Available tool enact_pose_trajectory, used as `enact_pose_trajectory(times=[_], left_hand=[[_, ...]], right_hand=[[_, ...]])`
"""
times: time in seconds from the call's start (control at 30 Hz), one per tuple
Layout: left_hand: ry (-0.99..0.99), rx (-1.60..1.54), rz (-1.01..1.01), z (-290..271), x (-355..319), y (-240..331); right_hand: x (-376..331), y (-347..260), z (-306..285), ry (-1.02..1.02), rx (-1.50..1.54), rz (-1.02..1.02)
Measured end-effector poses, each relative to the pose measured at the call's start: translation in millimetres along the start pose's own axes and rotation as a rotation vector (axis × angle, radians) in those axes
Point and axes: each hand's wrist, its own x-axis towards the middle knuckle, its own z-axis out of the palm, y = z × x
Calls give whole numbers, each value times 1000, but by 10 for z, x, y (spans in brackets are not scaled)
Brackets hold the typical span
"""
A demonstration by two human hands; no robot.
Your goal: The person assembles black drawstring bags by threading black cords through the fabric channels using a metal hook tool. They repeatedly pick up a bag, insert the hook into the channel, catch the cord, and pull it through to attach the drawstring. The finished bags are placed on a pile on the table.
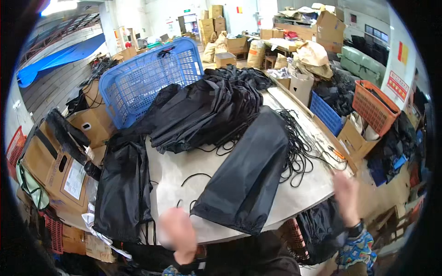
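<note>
Left hand: blurred, at the near edge of the bench, just left of the flat bag's near corner. Whether its grip is wide, narrow or holding a cord cannot be told. Right hand: raised by the bench's near right corner, apart from the bag. Its fingers are also blurred; nothing is seen in that grip, but its spread cannot be told.

The flat black bag lies slantwise at mid-bench, its near end at the front edge, its far end against the black heap. A tangle of black cords lies on its right.

Progress, in my judgement: this bag is laid out smooth, and the black bundle at the left looks sorted; how many pieces it contains cannot be counted. The crumpled heap appears to be what remains.

Edges and room: pale bench top shows between bundle and flat bag, and again right of the bag toward the near corner. The far side is closed off by the heap and a tilted blue basket; a carton crowds the left. The front edge leaves little margin for the bag.
</note>
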Motion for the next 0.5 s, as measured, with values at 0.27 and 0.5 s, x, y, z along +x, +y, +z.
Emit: enact_pose_trajectory(times=[0.27, 0.5], left_hand=[[-546, -1361, -390, 181, -359, 1006], [-701, -1654, -560, 209, -459, 848]], right_hand=[[-331, -587, 802, -437, 392, -262], [-591, -555, 966, -325, 351, -291]])
